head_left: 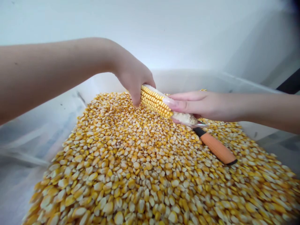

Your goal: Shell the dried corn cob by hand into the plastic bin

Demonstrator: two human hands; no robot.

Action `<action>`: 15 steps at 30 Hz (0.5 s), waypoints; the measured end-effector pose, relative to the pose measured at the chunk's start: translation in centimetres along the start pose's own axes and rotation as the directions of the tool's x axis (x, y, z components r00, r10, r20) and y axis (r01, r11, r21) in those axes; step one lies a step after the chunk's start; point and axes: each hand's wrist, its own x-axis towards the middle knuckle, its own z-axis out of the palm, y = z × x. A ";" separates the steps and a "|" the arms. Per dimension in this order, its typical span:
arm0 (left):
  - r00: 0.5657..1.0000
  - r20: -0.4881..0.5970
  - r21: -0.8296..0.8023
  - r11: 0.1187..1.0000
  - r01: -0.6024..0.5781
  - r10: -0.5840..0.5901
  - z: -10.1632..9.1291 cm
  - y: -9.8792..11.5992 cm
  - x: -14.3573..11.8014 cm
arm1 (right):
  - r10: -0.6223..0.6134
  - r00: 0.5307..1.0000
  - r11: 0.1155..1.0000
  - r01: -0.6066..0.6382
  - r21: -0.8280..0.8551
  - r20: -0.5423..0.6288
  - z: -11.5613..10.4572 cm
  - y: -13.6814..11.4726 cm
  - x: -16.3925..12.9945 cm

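My left hand [136,78] is closed around the far end of a corn cob [156,101], its fingers mostly hidden behind the cob. Yellow kernels cover much of the cob, while a strip along its top and the near end are bare and whitish. On the nearer half, my right hand [192,103] grips the cob with the thumb pressed along the kernels. Below the right hand lies a tool with an orange and black handle [219,148], resting on the loose corn kernels [131,156]. Only a bit of its metal shows by the cob's end.
The kernels fill a pale, translucent bin [187,76] in a deep layer. Its sides rise at left, back and right. Behind stands a whitish wall [164,31], and a dark bar [289,82] shows at the right edge.
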 end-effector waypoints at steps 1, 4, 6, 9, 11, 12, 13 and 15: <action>1.000 -0.028 0.015 1.000 0.007 -0.007 0.0 0.0 0.0 | -0.007 1.000 0.999 0.007 0.039 -0.006 0.1 0.1 0.0; 0.998 -0.057 0.054 0.998 0.021 -0.018 -0.1 0.0 0.1 | -0.008 1.000 0.992 0.011 0.126 -0.024 0.2 0.5 0.3; 0.999 -0.031 0.078 0.997 0.009 -0.006 -0.1 0.0 0.1 | 0.011 0.999 0.989 -0.005 0.150 -0.039 0.2 0.7 0.4; 1.000 -0.020 0.085 0.996 -0.016 0.017 -0.2 0.1 0.0 | 0.024 0.999 0.990 -0.020 0.139 -0.026 0.4 0.9 0.6; 0.997 -0.044 0.098 0.993 -0.060 0.065 -0.2 0.2 -0.4 | 0.024 1.000 0.995 -0.022 0.100 -0.020 0.5 0.7 0.5; 0.991 -0.066 0.107 0.989 -0.105 0.113 -0.2 0.3 -0.6 | 0.029 0.999 0.997 -0.026 0.066 -0.032 0.6 0.5 0.5; 0.989 -0.074 0.119 0.985 -0.122 0.131 -0.1 0.4 -0.7 | 0.036 0.998 0.999 -0.035 0.026 -0.049 0.7 0.3 0.4; 0.987 -0.106 0.139 0.984 -0.110 0.125 -0.1 0.6 -0.7 | 0.046 0.997 0.998 -0.048 -0.038 -0.061 0.8 0.0 0.3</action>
